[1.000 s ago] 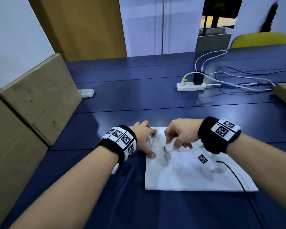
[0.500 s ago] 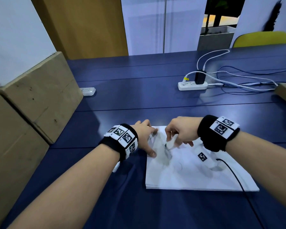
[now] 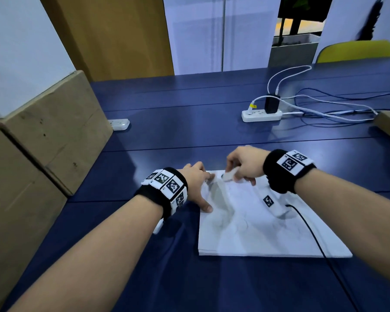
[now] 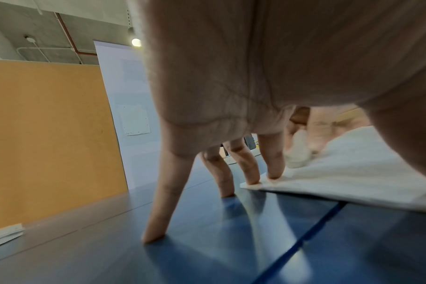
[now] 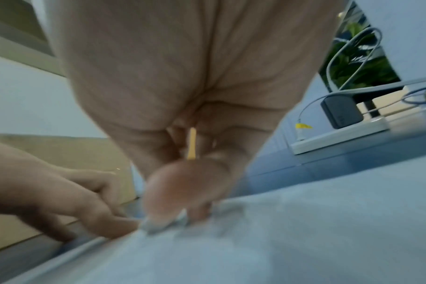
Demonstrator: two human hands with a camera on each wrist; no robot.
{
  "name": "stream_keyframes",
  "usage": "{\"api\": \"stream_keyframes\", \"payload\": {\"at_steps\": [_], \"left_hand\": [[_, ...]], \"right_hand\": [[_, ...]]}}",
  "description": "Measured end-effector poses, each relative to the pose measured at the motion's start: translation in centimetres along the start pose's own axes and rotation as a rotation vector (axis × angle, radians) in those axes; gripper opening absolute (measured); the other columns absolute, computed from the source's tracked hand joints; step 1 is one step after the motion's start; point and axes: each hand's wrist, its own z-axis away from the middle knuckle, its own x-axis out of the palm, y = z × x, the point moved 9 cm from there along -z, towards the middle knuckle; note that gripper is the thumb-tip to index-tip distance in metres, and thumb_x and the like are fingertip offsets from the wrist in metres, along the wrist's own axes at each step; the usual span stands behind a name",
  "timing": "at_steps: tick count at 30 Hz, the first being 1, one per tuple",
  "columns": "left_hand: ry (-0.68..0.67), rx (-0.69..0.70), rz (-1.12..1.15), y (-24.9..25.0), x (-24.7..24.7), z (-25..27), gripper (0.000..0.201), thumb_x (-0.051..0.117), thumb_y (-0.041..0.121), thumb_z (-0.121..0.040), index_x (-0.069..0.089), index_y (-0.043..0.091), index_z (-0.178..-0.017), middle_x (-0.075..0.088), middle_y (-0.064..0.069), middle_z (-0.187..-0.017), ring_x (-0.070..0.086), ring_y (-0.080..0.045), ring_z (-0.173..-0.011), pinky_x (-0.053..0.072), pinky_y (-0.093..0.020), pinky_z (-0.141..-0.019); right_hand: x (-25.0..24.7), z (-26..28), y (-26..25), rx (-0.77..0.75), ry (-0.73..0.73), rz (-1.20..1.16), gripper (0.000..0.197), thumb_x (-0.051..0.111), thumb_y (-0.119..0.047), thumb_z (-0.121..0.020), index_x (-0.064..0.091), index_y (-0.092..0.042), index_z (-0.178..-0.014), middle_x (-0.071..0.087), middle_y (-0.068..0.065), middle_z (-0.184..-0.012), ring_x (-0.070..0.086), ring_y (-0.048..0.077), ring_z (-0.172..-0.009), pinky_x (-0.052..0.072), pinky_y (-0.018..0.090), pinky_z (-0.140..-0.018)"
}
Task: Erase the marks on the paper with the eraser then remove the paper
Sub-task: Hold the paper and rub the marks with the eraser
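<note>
White paper point(image 3: 257, 230) lies lower centre of the head view, its far-left corner pinned by the left hand point(image 3: 196, 185) with straight, spread fingers. Pinching the eraser point(image 3: 229, 176), the right hand point(image 3: 245, 163) has shifted from mid-sheet towards the top edge, so rubbing is probably nearly done.

Left passage is blocked by cardboard boxes point(image 3: 43, 136). Far right is cluttered by power strip point(image 3: 261, 115) and cables point(image 3: 324, 109); bare table point(image 3: 178, 136) lies between.

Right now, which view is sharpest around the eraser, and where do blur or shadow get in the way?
Head view is sharpest: right hand pinches the eraser, hand shadows grey the paper. Left wrist view: left hand fills the frame, eraser soft behind the fingers. Right wrist view: motion-blurred throughout.
</note>
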Motion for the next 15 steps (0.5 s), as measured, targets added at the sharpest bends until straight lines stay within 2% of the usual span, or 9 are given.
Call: {"api": "stream_keyframes", "payload": {"at_steps": [2, 3, 7, 8, 11, 13, 15], "left_hand": [[0.002, -0.002, 0.002, 0.0, 0.0, 0.1, 0.099, 0.077, 0.063, -0.065, 0.033, 0.028, -0.146, 0.034, 0.0, -0.133, 0.038, -0.026, -0.119, 0.044, -0.042, -0.095], [0.004, -0.001, 0.003, 0.0, 0.0, 0.0, 0.1, 0.077, 0.063, -0.065, 0.033, 0.027, -0.146, 0.034, 0.0, -0.133, 0.038, -0.026, -0.119, 0.044, -0.042, -0.095], [0.005, 0.005, 0.021, 0.0, 0.0, -0.1, 0.1, 0.078, 0.062, -0.063, 0.034, 0.028, -0.146, 0.034, 0.0, -0.132, 0.039, -0.026, -0.12, 0.043, -0.041, -0.099], [0.006, 0.006, 0.023, 0.0, 0.0, -0.1, 0.1, 0.078, 0.062, -0.063, 0.035, 0.028, -0.146, 0.035, 0.0, -0.132, 0.039, -0.026, -0.12, 0.042, -0.04, -0.098], [0.017, 0.005, 0.019, 0.0, -0.1, 0.0, 0.099, 0.078, 0.063, -0.063, 0.036, 0.027, -0.145, 0.035, 0.0, -0.132, 0.039, -0.025, -0.118, 0.044, -0.04, -0.095], [0.023, 0.002, 0.016, 0.0, -0.2, 0.0, 0.098, 0.078, 0.063, -0.063, 0.037, 0.027, -0.144, 0.035, 0.001, -0.132, 0.039, -0.025, -0.118, 0.045, -0.041, -0.094], [0.019, -0.003, 0.02, -0.1, -0.1, 0.1, 0.098, 0.078, 0.063, -0.063, 0.036, 0.028, -0.145, 0.035, 0.001, -0.133, 0.039, -0.024, -0.119, 0.045, -0.041, -0.094]], "right_hand": [[-1.0, 0.0, 0.2, -0.002, 0.091, -0.034, 0.016, 0.067, -0.004, -0.076, 0.067, -0.017, -0.085, 0.064, -0.008, -0.052, 0.066, 0.023, -0.042, 0.056, 0.027, -0.056], [-0.7, 0.3, 0.1, -0.012, 0.074, -0.037, 0.015, 0.068, -0.005, -0.076, 0.067, -0.017, -0.085, 0.063, -0.008, -0.052, 0.066, 0.023, -0.041, 0.057, 0.028, -0.056], [2.8, 3.0, -1.6, -0.076, -0.224, -0.017, 0.015, 0.074, -0.007, -0.073, 0.069, -0.014, -0.085, 0.068, -0.004, -0.056, 0.062, 0.023, -0.042, 0.055, 0.026, -0.058], [2.9, 3.1, -1.7, -0.078, -0.236, -0.003, 0.015, 0.074, -0.007, -0.073, 0.069, -0.014, -0.086, 0.068, -0.006, -0.056, 0.062, 0.024, -0.043, 0.055, 0.026, -0.058], [0.6, 1.5, -0.8, -0.031, -0.043, 0.029, 0.018, 0.07, -0.004, -0.075, 0.069, -0.018, -0.085, 0.063, -0.014, -0.047, 0.068, 0.026, -0.046, 0.057, 0.026, -0.057], [-1.1, 0.6, 0.1, 0.001, 0.084, 0.01, 0.016, 0.068, -0.004, -0.077, 0.068, -0.017, -0.086, 0.06, -0.014, -0.044, 0.069, 0.025, -0.045, 0.06, 0.03, -0.065], [-1.1, 0.7, 0.5, 0.004, 0.096, -0.017, 0.014, 0.068, -0.005, -0.077, 0.067, -0.017, -0.085, 0.061, -0.01, -0.047, 0.068, 0.023, -0.043, 0.061, 0.031, -0.068]]}}
